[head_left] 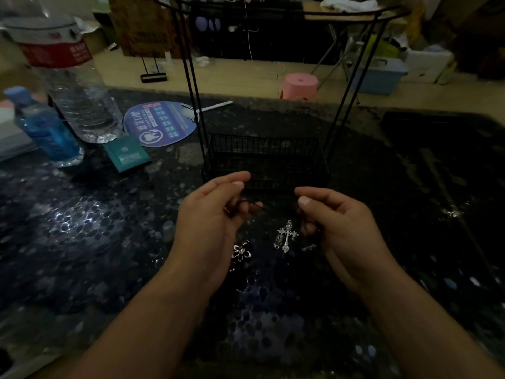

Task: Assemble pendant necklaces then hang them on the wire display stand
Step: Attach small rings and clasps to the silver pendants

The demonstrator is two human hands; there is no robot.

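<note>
Two ends of a thin black cord (252,204) are pinched by left hand (216,214) and right hand (332,217), cross pendant (287,236) lying between them.

Two hands (207,214) (333,222), two bottles (79,86) (49,129), one wire stand (262,160), three visible pendants (286,236) (241,253) (308,247).

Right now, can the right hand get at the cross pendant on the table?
Probably yes, but not freely. The cross pendant lies bare on the table just beside the right hand, nothing between them. That hand's fingers are curled, seemingly pinching a dark cord shared with the left hand, so it must let go first.
</note>
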